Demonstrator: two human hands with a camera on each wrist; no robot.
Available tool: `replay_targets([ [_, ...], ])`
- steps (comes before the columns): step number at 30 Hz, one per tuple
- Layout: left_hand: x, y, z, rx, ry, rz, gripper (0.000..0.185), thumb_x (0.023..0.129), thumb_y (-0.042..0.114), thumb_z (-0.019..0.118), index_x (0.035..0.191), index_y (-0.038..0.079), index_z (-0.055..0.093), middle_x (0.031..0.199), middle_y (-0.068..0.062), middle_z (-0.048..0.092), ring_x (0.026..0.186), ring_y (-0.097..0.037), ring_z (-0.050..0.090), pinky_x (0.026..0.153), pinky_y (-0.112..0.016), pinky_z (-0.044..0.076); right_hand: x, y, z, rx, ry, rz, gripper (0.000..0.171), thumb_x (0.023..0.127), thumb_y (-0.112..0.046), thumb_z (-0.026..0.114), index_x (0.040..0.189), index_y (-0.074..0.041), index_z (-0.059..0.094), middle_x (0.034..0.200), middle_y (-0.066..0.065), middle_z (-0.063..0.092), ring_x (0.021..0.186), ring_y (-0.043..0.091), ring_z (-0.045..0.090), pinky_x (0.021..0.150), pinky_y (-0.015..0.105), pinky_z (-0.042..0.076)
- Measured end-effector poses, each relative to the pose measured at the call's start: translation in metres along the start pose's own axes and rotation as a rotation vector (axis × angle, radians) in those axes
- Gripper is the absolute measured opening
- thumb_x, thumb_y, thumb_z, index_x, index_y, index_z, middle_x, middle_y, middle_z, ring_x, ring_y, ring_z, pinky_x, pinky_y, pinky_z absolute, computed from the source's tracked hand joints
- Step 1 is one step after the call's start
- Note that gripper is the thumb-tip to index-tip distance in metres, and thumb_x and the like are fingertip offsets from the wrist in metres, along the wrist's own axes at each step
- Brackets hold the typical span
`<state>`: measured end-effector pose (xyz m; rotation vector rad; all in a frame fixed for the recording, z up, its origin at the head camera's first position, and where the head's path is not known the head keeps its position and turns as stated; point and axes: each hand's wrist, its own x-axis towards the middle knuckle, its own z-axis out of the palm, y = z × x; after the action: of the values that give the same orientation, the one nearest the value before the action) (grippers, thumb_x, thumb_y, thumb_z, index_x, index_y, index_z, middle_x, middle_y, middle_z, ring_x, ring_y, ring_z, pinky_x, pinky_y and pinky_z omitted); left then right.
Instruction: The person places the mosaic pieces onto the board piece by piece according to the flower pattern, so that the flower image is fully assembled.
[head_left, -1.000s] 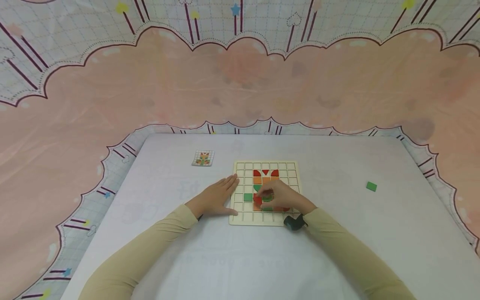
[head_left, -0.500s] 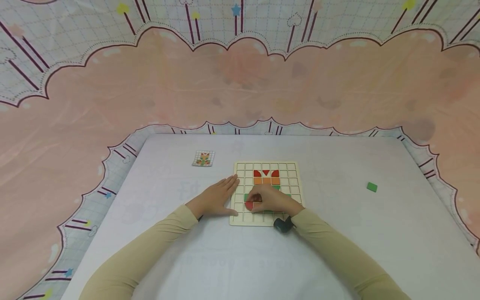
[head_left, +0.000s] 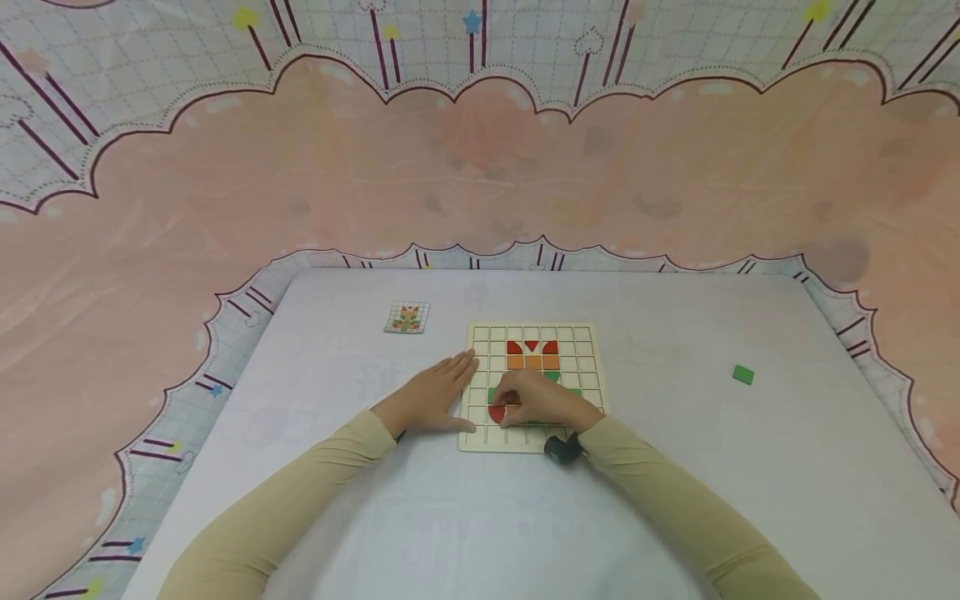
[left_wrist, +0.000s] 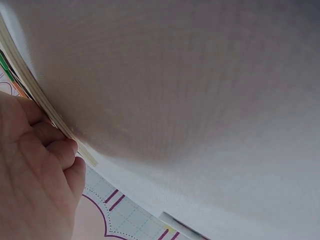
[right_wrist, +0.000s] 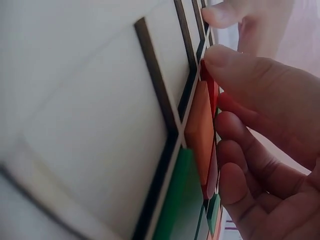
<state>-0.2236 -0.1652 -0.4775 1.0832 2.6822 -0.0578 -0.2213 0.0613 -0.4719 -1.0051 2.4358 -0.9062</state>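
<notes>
A square wooden grid board (head_left: 579, 333) lies on the white table, with red, orange and green tiles forming a pattern in its squares. My left hand (head_left: 429, 396) rests at the board's left edge, thumb spread; in the left wrist view its fingers (left_wrist: 62, 150) touch that edge. Over the lower left part of the pattern, my right hand (head_left: 542, 398) pinches a red quarter-circle tile (head_left: 497, 414). In the right wrist view the thumb meets this red tile (right_wrist: 206, 75), beside an orange tile (right_wrist: 199, 132) and a green tile (right_wrist: 175, 195). The right hand hides several tiles in the head view.
A small pattern card (head_left: 407, 317) lies beyond the left hand, at the board's upper left. One loose green square tile (head_left: 743, 374) sits far to the right on the white table (head_left: 660, 333). A patterned cloth (head_left: 480, 167) rises behind the table.
My right hand has moved left across the board with the red tile, to the lower left of the pattern, and settled there. The left hand has stayed still.
</notes>
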Motion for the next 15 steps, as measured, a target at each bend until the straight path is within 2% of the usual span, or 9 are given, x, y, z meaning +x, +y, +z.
replay_targets([
  [7,-0.0011,0.0008,-0.0008,-0.008,0.005,0.004,0.102,0.083,0.068,0.050,0.149,-0.002,0.013,0.158,-0.018,0.008,0.147,-0.028,0.011,0.119,-0.040,0.019,0.0008,-0.0018,-0.0013,0.010,-0.023,0.026,0.020,0.077,-0.006,0.074,0.097,-0.005,0.072,0.089,0.000,0.066,0.076,0.009,0.053,0.068,0.018,0.047],
  [15,-0.0006,-0.0004,-0.0002,-0.003,0.002,0.002,0.103,0.083,0.068,0.049,0.149,-0.001,0.012,0.158,-0.018,0.007,0.147,-0.028,0.011,0.119,-0.039,0.018,0.0017,-0.0010,-0.0020,0.016,-0.031,0.028,0.020,0.077,-0.005,0.073,0.097,-0.006,0.072,0.088,0.000,0.065,0.073,0.008,0.052,0.065,0.017,0.046],
])
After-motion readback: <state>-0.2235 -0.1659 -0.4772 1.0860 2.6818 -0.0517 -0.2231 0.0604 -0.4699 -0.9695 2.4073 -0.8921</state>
